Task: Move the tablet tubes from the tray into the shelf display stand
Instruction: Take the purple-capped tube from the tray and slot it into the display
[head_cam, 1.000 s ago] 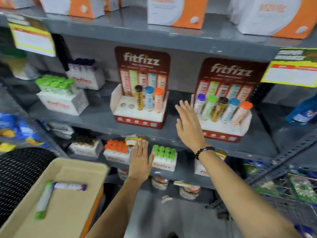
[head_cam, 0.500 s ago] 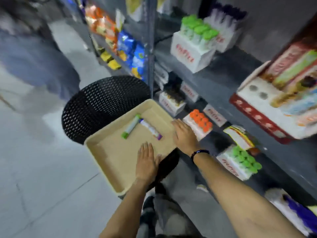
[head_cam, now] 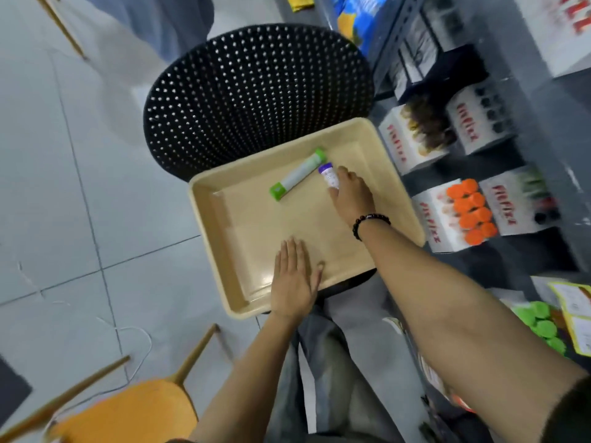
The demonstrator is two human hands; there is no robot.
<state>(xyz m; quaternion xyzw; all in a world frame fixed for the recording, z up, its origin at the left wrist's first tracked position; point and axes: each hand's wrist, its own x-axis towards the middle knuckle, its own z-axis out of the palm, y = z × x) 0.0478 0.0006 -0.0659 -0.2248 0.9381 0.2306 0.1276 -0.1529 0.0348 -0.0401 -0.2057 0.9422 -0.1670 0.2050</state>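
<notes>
A beige tray (head_cam: 224, 225) rests on a black perforated seat. Two tablet tubes lie in its far half: a green-capped tube (head_cam: 299, 173) lying diagonally, and beside it a purple-capped tube (head_cam: 329, 174), partly hidden under my fingers. My right hand (head_cam: 351, 196), with a bead bracelet at the wrist, covers the purple-capped tube with fingers curled onto it. My left hand (head_cam: 292, 279) lies flat and open on the tray's near edge. The shelf display stand is out of view.
A black perforated chair (head_cam: 256, 87) holds the tray. On the right, grey shelves carry white boxes of tubes with orange caps (head_cam: 471, 212) and green caps (head_cam: 540, 324). An orange chair (head_cam: 128, 414) stands at the lower left on the tiled floor.
The view swung from the shelf stands down to the tray. My right hand moved from the shelf into the tray onto the purple-capped tube. My left hand settled on the tray's near edge.
</notes>
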